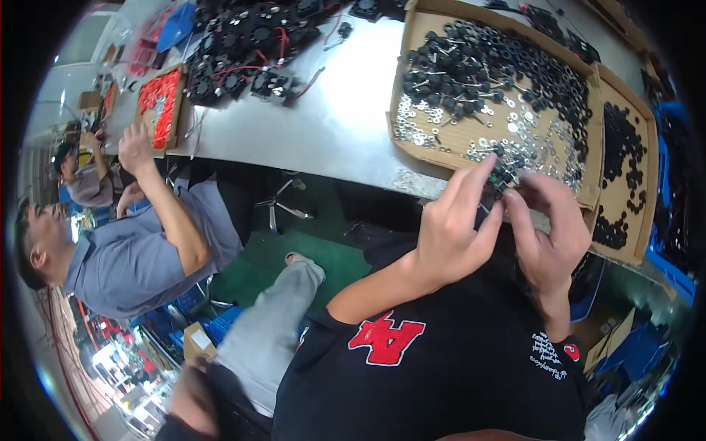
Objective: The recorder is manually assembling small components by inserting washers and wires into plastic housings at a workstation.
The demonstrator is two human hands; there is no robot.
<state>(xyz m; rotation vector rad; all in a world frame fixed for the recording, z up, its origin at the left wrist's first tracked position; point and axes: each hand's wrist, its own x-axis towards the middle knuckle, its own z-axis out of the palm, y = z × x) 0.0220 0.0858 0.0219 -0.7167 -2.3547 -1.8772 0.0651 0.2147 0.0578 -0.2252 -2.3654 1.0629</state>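
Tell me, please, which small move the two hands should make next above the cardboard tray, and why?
Probably press the small dark part together. Both the left hand and the right hand pinch it between their fingertips, just over the near edge of the cardboard tray of black pieces and silver washers.

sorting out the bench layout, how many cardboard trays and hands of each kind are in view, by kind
Shallow cardboard trays of black and silver small parts: 2
Cardboard tray of red parts: 1
The wearer's own hands, left hand and right hand, together on a small dark part: 2
Co-worker's hand at the red tray: 1
Total: 6
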